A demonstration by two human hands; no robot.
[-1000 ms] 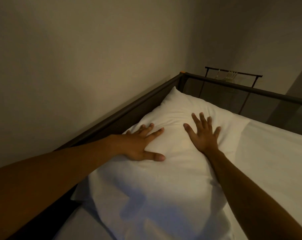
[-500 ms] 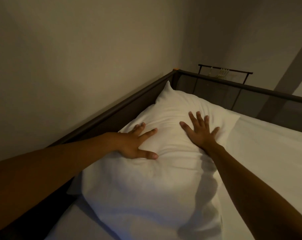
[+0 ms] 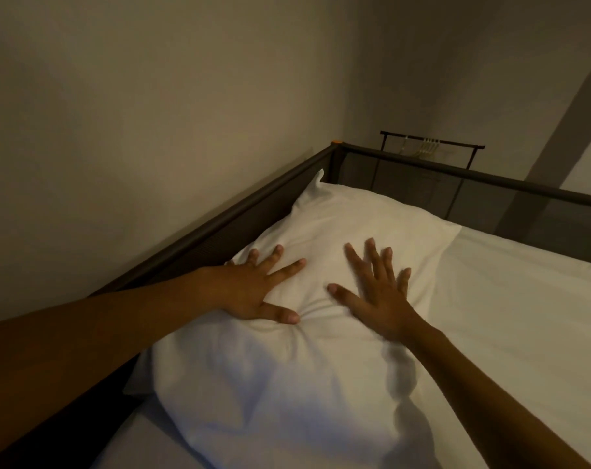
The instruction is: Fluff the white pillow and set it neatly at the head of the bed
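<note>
The white pillow (image 3: 321, 367) lies lengthwise along the dark bed rail, its far corner reaching into the corner of the frame. Both my hands rest flat on its upper half, fingers spread. My left hand (image 3: 253, 289) presses near the rail side, thumb pointing right, and the cloth creases beneath it. My right hand (image 3: 375, 292) lies palm down a short gap to the right, near the pillow's right edge. Neither hand grips anything.
The bed's dark metal rail (image 3: 219, 225) runs along the wall on the left and across the far end, with mesh panels. A white sheet (image 3: 524, 316) covers the mattress to the right. Behind the far rail stands a black rack with hangers (image 3: 429, 147).
Both hands have slid slightly toward me on the pillow, staying flat. The thumbs are closer together and the cloth now puckers between them. The view has shifted a little.
</note>
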